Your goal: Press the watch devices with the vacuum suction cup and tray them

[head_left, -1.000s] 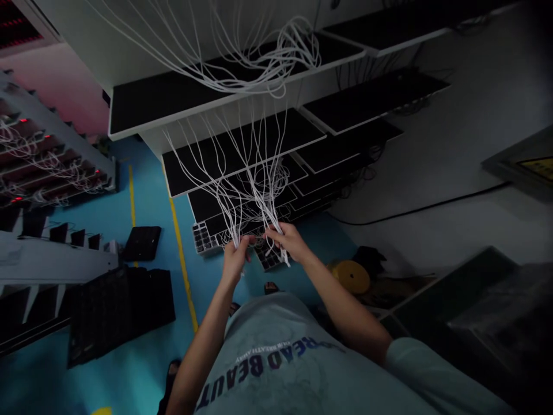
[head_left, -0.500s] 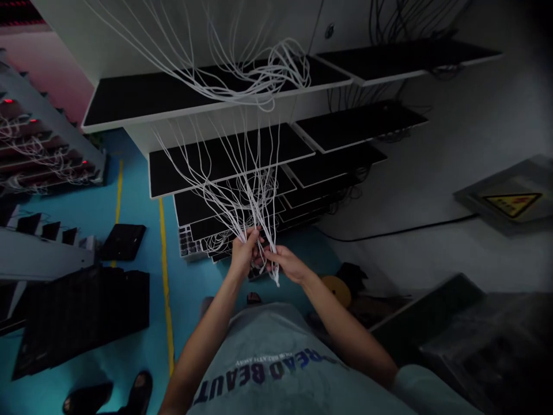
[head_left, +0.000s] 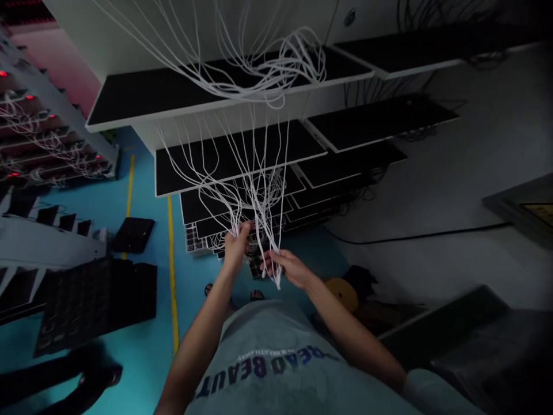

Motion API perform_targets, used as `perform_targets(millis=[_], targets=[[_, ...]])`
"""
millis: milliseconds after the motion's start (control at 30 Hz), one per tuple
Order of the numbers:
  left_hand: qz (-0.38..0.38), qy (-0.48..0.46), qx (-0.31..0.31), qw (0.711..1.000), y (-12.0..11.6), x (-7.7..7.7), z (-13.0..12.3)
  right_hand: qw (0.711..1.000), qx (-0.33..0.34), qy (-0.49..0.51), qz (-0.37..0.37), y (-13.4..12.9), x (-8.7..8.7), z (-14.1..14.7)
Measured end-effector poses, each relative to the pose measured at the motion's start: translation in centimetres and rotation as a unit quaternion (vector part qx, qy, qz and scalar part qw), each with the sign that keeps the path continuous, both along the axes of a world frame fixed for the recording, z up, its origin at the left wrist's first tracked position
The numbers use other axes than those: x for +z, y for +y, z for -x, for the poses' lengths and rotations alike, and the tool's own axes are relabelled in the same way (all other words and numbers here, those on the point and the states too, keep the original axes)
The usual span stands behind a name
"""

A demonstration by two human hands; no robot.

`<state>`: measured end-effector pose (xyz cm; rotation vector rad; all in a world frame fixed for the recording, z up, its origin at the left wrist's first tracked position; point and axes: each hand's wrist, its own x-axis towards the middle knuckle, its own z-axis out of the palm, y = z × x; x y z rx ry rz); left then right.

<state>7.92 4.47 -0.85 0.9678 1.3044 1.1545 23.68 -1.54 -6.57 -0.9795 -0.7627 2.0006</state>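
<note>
Compartmented trays: a pale gridded tray (head_left: 196, 239) below the shelves shows dark cells, their contents too small to tell; a dark tray (head_left: 93, 305) stands at left, its contents likewise indistinct. White cables (head_left: 270, 225), thin and slightly wavy, run down past the front edge of the second shelf (head_left: 192, 170) and gather into two bunches. The left hand (head_left: 234, 251) grips one bunch; the right hand (head_left: 288, 268) grasps the other near its ends, which hang below the fingers. Looped cables (head_left: 298, 57) rest on the upper shelf (head_left: 142, 95), drooping over its edge. Blue floor (head_left: 149, 204), marked by a yellow line (head_left: 171, 271), extends left of the shelves; a pale wall (head_left: 432, 196) bounds the right.
</note>
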Motion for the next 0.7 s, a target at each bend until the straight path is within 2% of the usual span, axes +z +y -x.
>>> perform_targets(millis=[200,333,500,700], targets=[[-0.036,-0.013,0.008,0.999,3.3,1.4,-1.6,0.999,0.012,-0.032,-0.014,0.4,0.6,-0.3],[-0.044,-0.020,0.012,0.999,4.2,1.4,-2.8,0.999,0.024,-0.028,-0.026,0.5,0.8,-0.6],[-0.040,-0.030,-0.013,0.999,3.5,1.2,-2.1,0.999,0.029,-0.015,-0.028,0.6,0.6,-1.0],[-0.057,-0.040,-0.004,0.998,0.8,3.5,0.5,0.999,0.025,0.010,-0.038,0.9,0.2,-0.9]])
